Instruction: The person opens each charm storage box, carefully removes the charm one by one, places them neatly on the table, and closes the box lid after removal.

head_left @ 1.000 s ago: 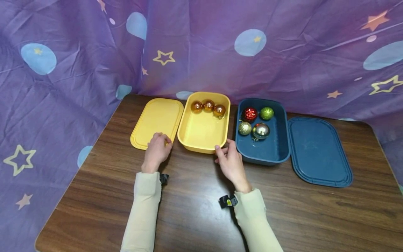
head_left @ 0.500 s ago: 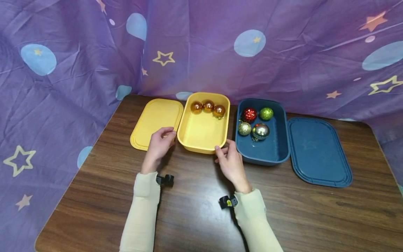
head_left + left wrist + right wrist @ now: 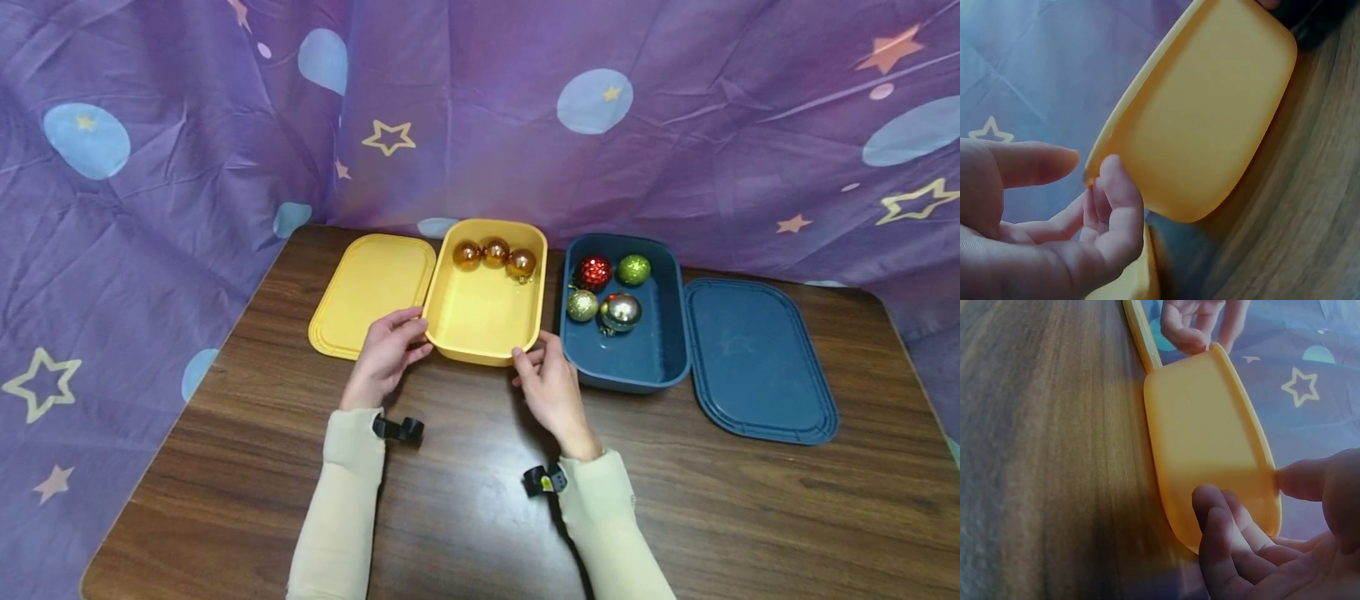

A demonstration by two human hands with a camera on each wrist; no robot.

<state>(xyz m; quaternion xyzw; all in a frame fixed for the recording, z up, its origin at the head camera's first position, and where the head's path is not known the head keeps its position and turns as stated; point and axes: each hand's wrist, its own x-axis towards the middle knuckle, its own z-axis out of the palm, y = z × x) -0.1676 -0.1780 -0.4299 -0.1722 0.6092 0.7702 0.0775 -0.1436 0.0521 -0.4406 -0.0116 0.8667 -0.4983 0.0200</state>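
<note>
A yellow plastic food container [image 3: 483, 321], open at the top, stands in the middle of the table with three shiny copper-orange Christmas baubles [image 3: 495, 252] at its far end. My left hand [image 3: 386, 354] is at its front left corner, fingers loosely bent against the wall; in the left wrist view the thumb stands just off the rim. My right hand [image 3: 551, 387] holds the front right corner, its thumb [image 3: 1300, 480] on the rim and its fingers [image 3: 1216, 531] bent round the wall. From the right wrist view, left-hand fingers show at the opposite corner.
The yellow lid [image 3: 375, 287] lies left of the container. To the right stands a dark blue container [image 3: 637, 358] holding a red bauble [image 3: 595, 272], a green bauble [image 3: 634, 269] and others; its blue lid [image 3: 761, 358] lies beyond. A purple patterned cloth [image 3: 480, 108] hangs behind the wooden table [image 3: 465, 483].
My left hand has moved right from the yellow lid's front edge to the container's left corner. The right hand has stayed at its corner; the container and baubles look unmoved.
</note>
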